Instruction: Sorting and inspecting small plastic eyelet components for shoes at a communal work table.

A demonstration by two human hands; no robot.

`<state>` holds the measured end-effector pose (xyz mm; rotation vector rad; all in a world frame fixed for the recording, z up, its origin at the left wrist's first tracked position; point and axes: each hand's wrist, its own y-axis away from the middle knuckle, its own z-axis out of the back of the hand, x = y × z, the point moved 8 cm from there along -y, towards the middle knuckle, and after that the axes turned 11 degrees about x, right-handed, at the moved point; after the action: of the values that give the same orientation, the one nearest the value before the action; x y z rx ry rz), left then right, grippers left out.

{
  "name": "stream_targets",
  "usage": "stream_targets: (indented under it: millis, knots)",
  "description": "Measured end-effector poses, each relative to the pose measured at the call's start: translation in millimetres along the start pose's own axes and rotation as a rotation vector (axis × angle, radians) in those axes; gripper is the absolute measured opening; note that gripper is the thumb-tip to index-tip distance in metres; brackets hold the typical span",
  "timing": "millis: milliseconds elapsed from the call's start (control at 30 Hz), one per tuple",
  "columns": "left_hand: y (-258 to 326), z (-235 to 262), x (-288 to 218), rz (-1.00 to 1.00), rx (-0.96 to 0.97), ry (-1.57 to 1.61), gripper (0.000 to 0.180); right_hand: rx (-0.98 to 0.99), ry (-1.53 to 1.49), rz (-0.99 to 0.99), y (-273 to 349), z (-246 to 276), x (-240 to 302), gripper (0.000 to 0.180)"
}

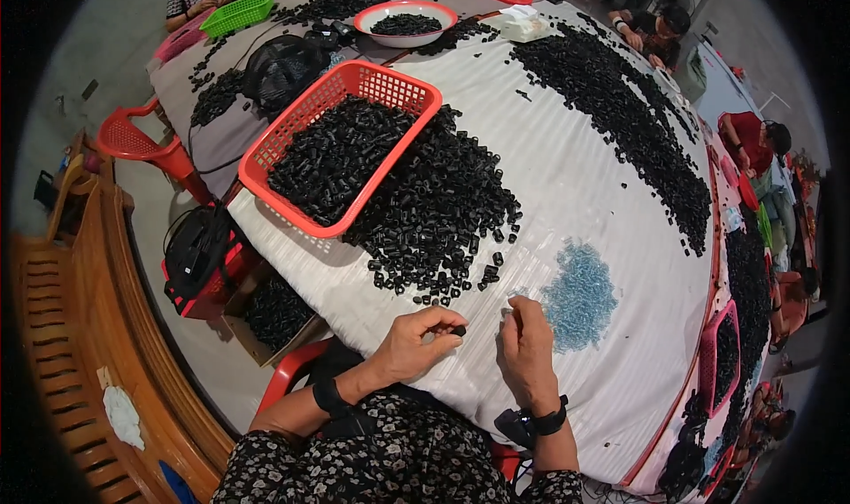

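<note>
My left hand (414, 345) is closed, pinching a small black cylindrical cap (459, 330) between thumb and fingertips above the white-covered table (478, 376). Just right of it, my right hand (529, 340) has its fingers pressed together at the tips; anything in them is too small to make out. Beside the right hand lies a pile of tiny clear bluish pieces (580, 296). Beyond my hands spreads a heap of loose black caps (443, 207). A red plastic basket (257, 172), tilted on the heap's left side, holds many more black pieces (341, 150).
Farther back stand a red-rimmed white basin (363, 22) and a green basket (239, 15). A long band of black parts (611, 106) runs along the right. Several people sit around the table. Left are a red stool (146, 141) and a wooden bench (133, 327).
</note>
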<state>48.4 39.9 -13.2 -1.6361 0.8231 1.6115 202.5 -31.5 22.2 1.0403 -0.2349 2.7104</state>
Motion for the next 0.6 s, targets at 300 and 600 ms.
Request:
stream_targets:
  millis: [300, 600]
  knots:
    - [-1.3, -11.6, 17.9, 0.120, 0.032, 0.607, 0.013, 0.105, -0.858, -0.192, 13.5, -33.8, -22.4, 0.008]
    - [2.4, -7.2, 26.5, 0.199, 0.039, 0.630, 0.009, 0.208, -0.981, -0.177, 15.3, -35.6, 4.2, 0.009]
